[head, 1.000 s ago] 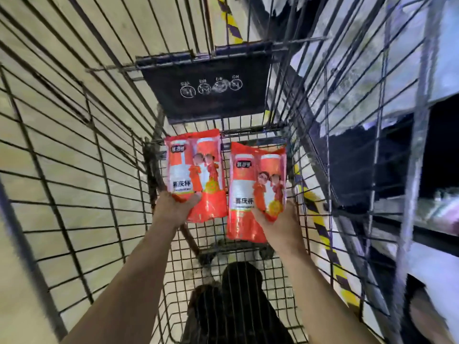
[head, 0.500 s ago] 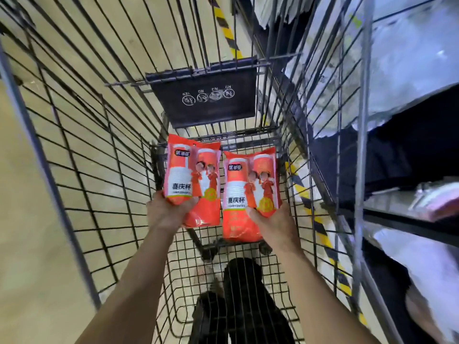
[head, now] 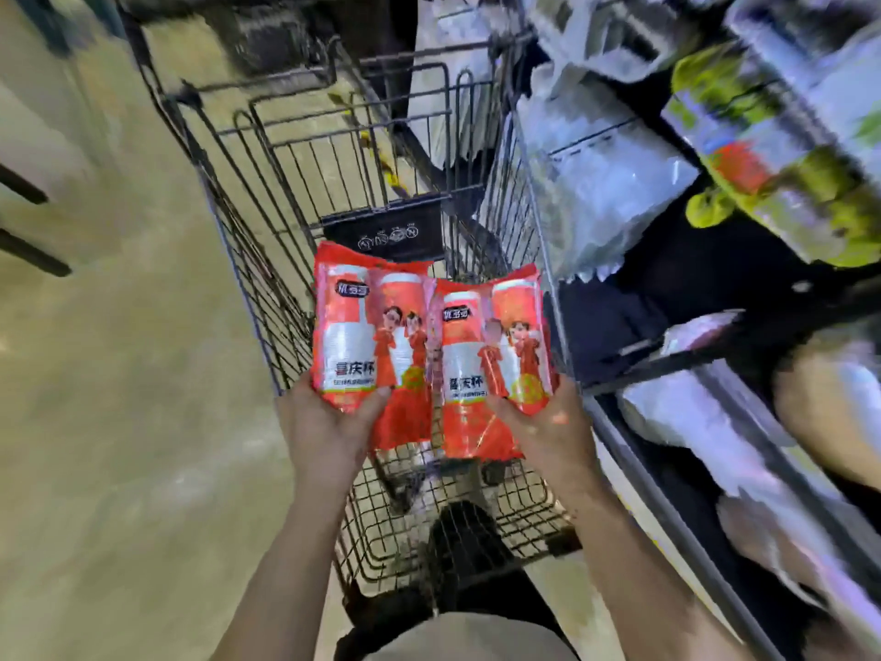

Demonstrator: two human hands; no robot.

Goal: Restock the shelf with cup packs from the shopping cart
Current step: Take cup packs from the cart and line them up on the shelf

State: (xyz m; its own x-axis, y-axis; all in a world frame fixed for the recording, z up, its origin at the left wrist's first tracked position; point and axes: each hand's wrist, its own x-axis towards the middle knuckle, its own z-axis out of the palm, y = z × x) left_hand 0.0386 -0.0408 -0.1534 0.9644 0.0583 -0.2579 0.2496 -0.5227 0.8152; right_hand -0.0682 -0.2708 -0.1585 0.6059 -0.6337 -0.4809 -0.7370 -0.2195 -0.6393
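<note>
Two cup packs, left pack [head: 369,336] and right pack [head: 491,355]: thin plastic film, glossy, crinkled at the edges, printed orange-red with white panels. Highlights run along the creases.

Shopping cart [head: 267,260]: dark metal wire, dull finish, thin rods in a grid. Flap [head: 386,229] at 12 o'clock from the packs: black plastic, matt, white printed symbols.

Floor [head: 119,398] at 9 o'clock: smooth, hard, beige, faint sheen.

Shelf [head: 667,512] at 3 o'clock: dark metal edge. Goods on it [head: 605,183]: clear and whitish plastic wrap, shiny; blurred.
</note>
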